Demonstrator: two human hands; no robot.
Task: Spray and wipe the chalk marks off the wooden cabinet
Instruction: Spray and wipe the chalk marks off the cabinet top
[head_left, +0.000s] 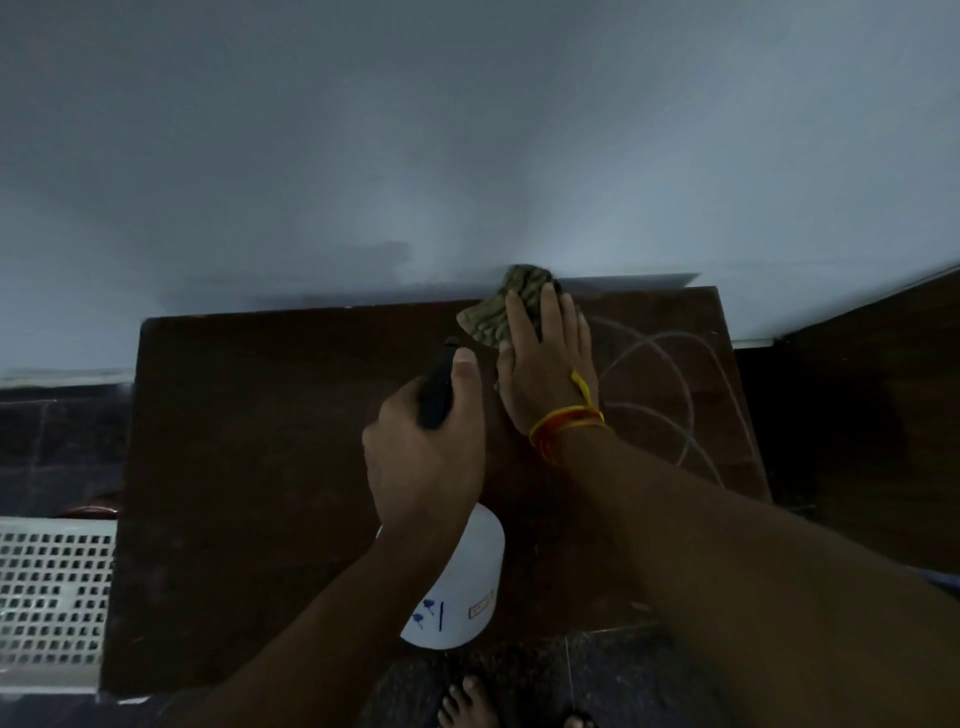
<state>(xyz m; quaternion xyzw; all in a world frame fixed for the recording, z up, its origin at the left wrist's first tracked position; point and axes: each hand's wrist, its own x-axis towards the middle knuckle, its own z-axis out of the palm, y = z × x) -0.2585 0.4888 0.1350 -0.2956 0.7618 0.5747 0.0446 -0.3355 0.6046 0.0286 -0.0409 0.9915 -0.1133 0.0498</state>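
Forearms fill the near edge, w/ bare toes (470, 699) seen below on dark floor. Going left to right: a white perforated crate (54, 590) sits by the cabinet (249, 467), clear of the work. Left hand (423, 457) is wrapped round the neck of the white bottle (462, 587), thumb laid along the black nozzle (439, 387), which is aimed at the back of the top, prob. so spray lands ahead of the wipe. Right hand (545, 358), fingers flat and spread, is pressed on the green cloth (506, 312) at the back edge by the wall (467, 156). Chalk loops (670, 384) are left unwiped on the right part of the top; nothing is seen blocking them.
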